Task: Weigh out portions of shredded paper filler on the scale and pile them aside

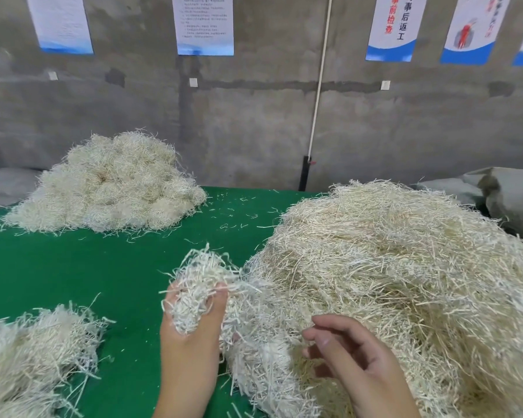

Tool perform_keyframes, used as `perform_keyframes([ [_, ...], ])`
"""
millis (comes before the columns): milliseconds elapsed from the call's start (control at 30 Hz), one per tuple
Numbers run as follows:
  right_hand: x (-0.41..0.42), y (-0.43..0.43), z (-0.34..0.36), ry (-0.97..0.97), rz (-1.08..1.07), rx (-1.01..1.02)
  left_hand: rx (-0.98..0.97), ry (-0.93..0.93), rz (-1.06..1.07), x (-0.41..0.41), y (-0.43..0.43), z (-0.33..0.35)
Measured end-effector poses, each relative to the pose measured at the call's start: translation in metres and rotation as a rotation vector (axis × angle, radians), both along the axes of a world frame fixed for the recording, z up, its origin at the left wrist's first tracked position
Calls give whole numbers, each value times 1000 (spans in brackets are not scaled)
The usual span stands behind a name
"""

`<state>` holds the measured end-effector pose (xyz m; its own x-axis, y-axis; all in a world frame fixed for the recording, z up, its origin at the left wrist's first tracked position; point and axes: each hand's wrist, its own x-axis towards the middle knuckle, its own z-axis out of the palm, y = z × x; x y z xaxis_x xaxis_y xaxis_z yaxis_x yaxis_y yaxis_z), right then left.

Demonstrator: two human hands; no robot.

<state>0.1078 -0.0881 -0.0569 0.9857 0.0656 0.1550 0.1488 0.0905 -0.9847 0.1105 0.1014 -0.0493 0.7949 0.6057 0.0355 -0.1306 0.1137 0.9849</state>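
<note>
Left hand (191, 336): grip clenched on a clump of shredded paper (200, 285), above the green worktop (103, 267), just beside the large loose heap (405, 267). Right hand (354, 357): grip released, fingers loosely curled, at the heap's near edge. Bundled pile (103, 188) far left; smaller pile (34, 357) near left.

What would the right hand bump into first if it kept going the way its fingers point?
Probably the low near edge of the big paper heap, just beyond the right hand; past that, the left hand holding a clump. Its height over the paper is unclear.
</note>
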Motion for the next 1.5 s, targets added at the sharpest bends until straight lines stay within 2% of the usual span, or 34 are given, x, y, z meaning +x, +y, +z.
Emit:
perform_keyframes([
  [200, -13, 1, 12, -63, 69, -123, 337, -46, 52, -10, 64, 17],
  [367, -15, 5, 14, -47, 53, -234, 794, 47, 210, -46, 135, 11],
  [500, -13, 12, 16, -136, 92, -311, 1220, 180, 335, -76, 192, 4],
  [567, -19, 23, 22, -201, 100, -364, 1453, 327, 259, -81, 206, -4],
  [667, -25, 32, 28, -239, 103, -389, 1773, 636, -53, -86, 213, -37],
  [767, -24, 30, 27, -235, 152, -432, 1994, 658, -166, -94, 222, -58],
  [900, -25, 21, 30, -203, 159, -434, 1983, 660, -188, -95, 224, -61],
  [1000, -22, 15, 36, -205, 122, -450, 2045, 563, -204, -92, 212, -60],
  [1100, -17, 1, 38, -215, 64, -488, 2081, 490, -234, -88, 186, -48],
  [1267, -16, -26, 41, -268, -34, -603, 2048, 499, -240, -62, 137, -32],
  [1333, -18, -40, 43, -312, -85, -668, 2038, 433, -288, -45, 109, -24],
  [1400, -21, -56, 44, -353, -147, -735, 1937, 296, -367, -31, 71, -17],
  [1500, -23, -78, 42, -336, -213, -808, 1631, 66, -515, -14, 6, -4],
])
